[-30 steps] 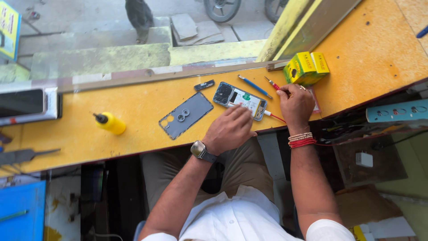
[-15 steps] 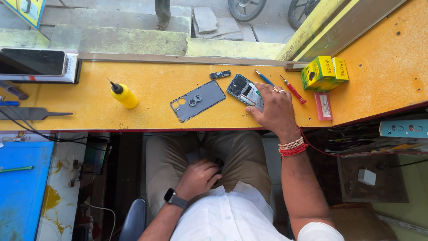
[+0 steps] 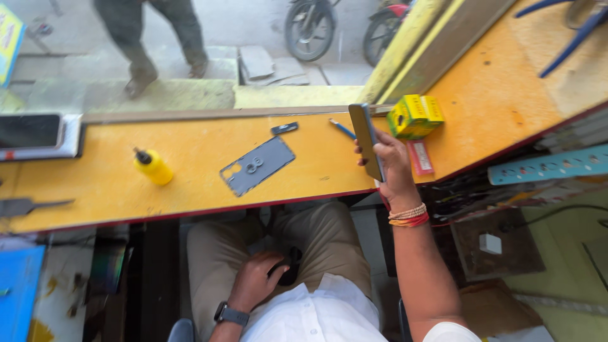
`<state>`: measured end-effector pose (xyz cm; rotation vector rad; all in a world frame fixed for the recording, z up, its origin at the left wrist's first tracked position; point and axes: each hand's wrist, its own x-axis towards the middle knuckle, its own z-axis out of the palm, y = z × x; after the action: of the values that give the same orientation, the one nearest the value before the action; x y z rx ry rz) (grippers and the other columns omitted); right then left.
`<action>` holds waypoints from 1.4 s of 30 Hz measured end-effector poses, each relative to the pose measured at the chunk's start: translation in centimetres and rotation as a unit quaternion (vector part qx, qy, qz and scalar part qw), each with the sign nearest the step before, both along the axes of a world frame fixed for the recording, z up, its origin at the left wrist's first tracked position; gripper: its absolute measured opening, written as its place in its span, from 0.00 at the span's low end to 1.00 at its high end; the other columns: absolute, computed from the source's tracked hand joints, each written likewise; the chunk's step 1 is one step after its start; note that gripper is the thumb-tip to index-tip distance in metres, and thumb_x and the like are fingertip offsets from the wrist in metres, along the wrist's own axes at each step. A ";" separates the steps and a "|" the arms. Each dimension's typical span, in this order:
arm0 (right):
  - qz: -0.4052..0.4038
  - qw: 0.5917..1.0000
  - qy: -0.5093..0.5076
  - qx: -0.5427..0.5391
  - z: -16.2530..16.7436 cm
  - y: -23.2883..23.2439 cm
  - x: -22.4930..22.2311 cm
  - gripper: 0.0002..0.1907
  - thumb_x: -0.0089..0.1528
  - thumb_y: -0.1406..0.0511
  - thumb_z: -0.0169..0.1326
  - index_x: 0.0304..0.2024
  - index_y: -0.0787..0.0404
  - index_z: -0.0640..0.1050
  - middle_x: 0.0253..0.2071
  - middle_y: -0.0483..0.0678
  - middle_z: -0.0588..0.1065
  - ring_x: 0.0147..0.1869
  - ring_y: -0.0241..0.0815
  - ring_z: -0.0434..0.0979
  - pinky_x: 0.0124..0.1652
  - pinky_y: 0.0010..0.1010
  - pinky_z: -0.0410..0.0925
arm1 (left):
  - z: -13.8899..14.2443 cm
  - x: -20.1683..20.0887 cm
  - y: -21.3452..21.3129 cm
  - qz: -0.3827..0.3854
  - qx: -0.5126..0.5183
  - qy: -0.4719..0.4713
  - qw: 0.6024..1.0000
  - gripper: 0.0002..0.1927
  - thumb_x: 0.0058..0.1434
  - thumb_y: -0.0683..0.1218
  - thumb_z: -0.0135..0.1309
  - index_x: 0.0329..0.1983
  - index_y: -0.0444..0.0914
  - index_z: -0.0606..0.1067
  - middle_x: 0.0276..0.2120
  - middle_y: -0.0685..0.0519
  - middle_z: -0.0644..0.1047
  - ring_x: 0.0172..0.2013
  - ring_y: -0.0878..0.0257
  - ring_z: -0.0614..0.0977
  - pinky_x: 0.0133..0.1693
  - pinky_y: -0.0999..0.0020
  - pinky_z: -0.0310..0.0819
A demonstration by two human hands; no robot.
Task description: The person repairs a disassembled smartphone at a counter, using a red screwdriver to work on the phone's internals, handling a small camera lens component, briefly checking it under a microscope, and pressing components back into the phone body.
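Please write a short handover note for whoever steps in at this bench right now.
Right hand: grip closed on the phone, raised edge-on above the yellow bench.
Left hand: down in the lap, on a small dark object; what it is cannot be told.
On the bench: grey back cover lying flat, yellow bottle to its left, small dark part, blue pen, yellow box.
Done: back cover is off the phone.
Left: cover not refitted.
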<state>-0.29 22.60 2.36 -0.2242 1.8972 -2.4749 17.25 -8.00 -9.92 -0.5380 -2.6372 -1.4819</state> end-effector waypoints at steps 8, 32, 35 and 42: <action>0.120 0.955 -0.104 -0.250 -0.4 2.1 0.1 0.38 0.63 0.53 0.50 0.66 0.75 0.68 0.52 0.62 0.74 0.50 0.53 0.76 0.46 0.42 0.71 | -0.8 -0.2 0.5 -0.019 -0.039 -0.070 0.997 0.14 0.56 0.49 0.63 0.40 0.35 0.82 0.40 0.45 0.83 0.44 0.47 0.83 0.45 0.55 0.77; 0.201 0.921 -0.151 -0.297 -2.4 2.6 0.5 0.43 0.66 0.51 0.50 0.73 0.76 0.62 0.58 0.63 0.71 0.53 0.54 0.75 0.48 0.47 0.70 | -3.9 0.5 0.7 -0.030 -0.073 -0.121 0.990 0.15 0.57 0.50 0.62 0.42 0.35 0.81 0.42 0.44 0.82 0.44 0.46 0.82 0.45 0.54 0.77; 0.198 0.924 -0.152 -0.289 -2.4 2.6 0.4 0.42 0.66 0.51 0.49 0.72 0.75 0.62 0.60 0.63 0.70 0.53 0.54 0.75 0.47 0.47 0.71 | -4.0 0.4 0.7 -0.035 -0.091 -0.125 0.987 0.15 0.58 0.51 0.62 0.42 0.35 0.80 0.41 0.44 0.82 0.44 0.47 0.82 0.45 0.54 0.77; 0.195 0.929 -0.143 -0.279 -2.4 2.7 0.4 0.41 0.67 0.51 0.49 0.72 0.75 0.62 0.62 0.63 0.70 0.53 0.54 0.75 0.47 0.47 0.71 | -4.2 0.5 0.7 -0.038 -0.092 -0.124 0.987 0.16 0.58 0.51 0.62 0.43 0.35 0.80 0.42 0.45 0.82 0.44 0.47 0.82 0.45 0.54 0.77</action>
<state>0.13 25.26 -0.08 -0.2050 0.9034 -2.5160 17.73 -7.31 -14.17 -0.5023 -3.0005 -1.4174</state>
